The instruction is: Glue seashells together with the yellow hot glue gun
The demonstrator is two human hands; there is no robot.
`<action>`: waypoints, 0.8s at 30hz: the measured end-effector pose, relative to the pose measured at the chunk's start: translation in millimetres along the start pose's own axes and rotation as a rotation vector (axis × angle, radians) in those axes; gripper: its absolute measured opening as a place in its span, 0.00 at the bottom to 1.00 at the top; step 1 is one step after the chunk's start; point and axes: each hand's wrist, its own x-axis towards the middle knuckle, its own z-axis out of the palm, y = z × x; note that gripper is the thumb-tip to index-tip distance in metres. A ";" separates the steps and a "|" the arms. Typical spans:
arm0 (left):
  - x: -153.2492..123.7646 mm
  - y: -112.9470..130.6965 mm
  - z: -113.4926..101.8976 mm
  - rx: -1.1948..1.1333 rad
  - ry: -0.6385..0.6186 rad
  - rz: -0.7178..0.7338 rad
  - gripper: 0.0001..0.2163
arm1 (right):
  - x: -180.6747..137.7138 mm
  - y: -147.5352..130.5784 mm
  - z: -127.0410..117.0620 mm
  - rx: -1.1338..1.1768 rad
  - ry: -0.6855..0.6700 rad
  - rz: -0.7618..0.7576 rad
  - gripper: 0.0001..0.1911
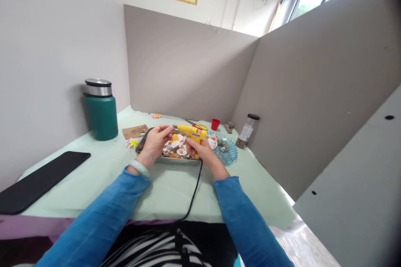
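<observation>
My right hand (200, 148) has its fingers wrapped around the grip of a yellow glue gun (191, 132), a stubby tool with a blue label on its side and a black cord (194, 190) trailing back toward me. Its nozzle points left, just short of my left hand (156, 140), whose fingertips pinch something too small to make out. Under both hands sits a metal tray (140, 143) of shells.

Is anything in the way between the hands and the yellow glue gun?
No. The right hand already grips the glue gun over the shell tray, and the left hand is at its nozzle end.
</observation>
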 end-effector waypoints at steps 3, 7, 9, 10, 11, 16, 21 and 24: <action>-0.7 -0.5 0.5 0.053 0.012 0.039 0.17 | 0.1 -0.3 1.1 -0.008 0.031 -0.007 0.21; -0.3 -1.3 0.9 0.085 0.017 0.055 0.19 | 1.1 1.1 0.8 -0.004 0.064 -0.009 0.21; 0.3 -1.6 0.9 0.096 0.030 0.066 0.19 | 0.6 0.6 1.1 -0.015 0.049 -0.020 0.21; 0.5 -1.7 0.8 0.103 0.036 0.072 0.19 | 0.2 0.2 1.3 -0.022 0.039 -0.027 0.21; 0.7 -1.8 0.8 0.112 0.042 0.078 0.19 | 0.0 -0.2 1.5 -0.030 0.028 -0.032 0.21; 0.3 -1.8 0.6 0.145 0.037 0.076 0.18 | 0.6 0.9 1.5 -0.044 0.047 -0.020 0.22; 0.1 -1.6 0.6 0.148 0.034 0.078 0.19 | -1.6 -2.3 2.4 -0.059 0.030 -0.027 0.21; 0.4 -1.9 0.5 0.154 0.039 0.083 0.19 | -2.5 -3.6 3.2 -0.074 0.020 -0.019 0.21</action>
